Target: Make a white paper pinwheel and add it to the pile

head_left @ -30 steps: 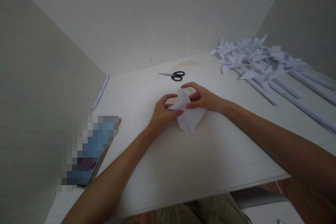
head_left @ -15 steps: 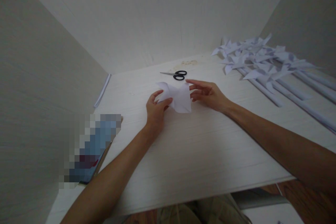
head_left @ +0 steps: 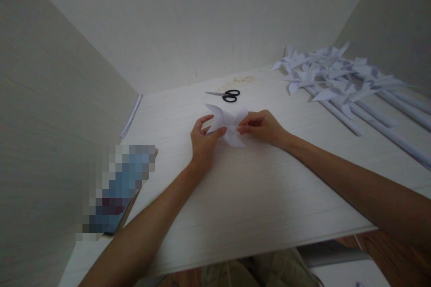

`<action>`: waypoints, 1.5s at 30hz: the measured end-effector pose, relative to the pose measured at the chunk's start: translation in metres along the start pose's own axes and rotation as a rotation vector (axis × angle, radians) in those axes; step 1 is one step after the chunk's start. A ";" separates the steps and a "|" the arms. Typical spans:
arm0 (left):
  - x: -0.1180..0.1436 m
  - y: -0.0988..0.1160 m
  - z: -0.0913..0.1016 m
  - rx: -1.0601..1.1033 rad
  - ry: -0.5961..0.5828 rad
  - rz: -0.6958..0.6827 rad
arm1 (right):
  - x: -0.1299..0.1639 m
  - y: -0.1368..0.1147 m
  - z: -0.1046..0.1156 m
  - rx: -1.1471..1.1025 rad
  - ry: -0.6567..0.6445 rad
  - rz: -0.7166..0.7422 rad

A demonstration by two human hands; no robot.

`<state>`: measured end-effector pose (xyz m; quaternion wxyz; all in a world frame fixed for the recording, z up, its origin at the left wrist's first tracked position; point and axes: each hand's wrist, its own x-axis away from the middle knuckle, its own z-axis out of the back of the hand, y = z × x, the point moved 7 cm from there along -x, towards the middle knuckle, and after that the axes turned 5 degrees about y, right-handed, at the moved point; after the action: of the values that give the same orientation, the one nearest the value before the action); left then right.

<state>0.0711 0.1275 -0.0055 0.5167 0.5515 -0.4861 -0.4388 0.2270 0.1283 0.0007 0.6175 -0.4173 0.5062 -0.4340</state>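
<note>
A white paper pinwheel [head_left: 227, 119], with flaps curling out at its corners, is held above the table between both hands. My left hand [head_left: 205, 139] is closed on its left side, the thumb pressed across the front near the middle. On the right, my right hand [head_left: 261, 126] pinches the paper's edge between thumb and fingers. Just beyond the pinwheel lie scissors [head_left: 230, 95] with black handles, blades pointing left. The fingers behind the paper are partly hidden.
Several finished paper pinwheels [head_left: 332, 74] on rolled paper sticks [head_left: 387, 132] are heaped at the back right. A pixelated phone [head_left: 124, 193] lies at the left by my forearm. A thin rolled paper strip [head_left: 131, 115] rests against the left wall. Walls enclose the white table [head_left: 232, 206].
My right hand has moved left and closed from loosely spread fingers to a pinch on the paper. The pinwheel's right side is now folded inward, its flaps more apart.
</note>
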 end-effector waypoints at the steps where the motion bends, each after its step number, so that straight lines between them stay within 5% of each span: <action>1: 0.000 0.000 0.000 -0.011 0.001 -0.004 | 0.000 0.000 -0.002 0.030 0.009 -0.006; 17: 0.005 0.003 -0.005 -0.059 -0.043 -0.068 | 0.004 -0.001 -0.004 0.174 0.135 -0.043; 45: 0.006 0.005 -0.006 -0.113 -0.054 -0.101 | 0.005 -0.003 -0.005 0.257 0.148 -0.016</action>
<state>0.0773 0.1220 -0.0003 0.5109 0.5333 -0.4457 -0.5058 0.2221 0.1226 0.0020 0.6233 -0.3059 0.4871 -0.5298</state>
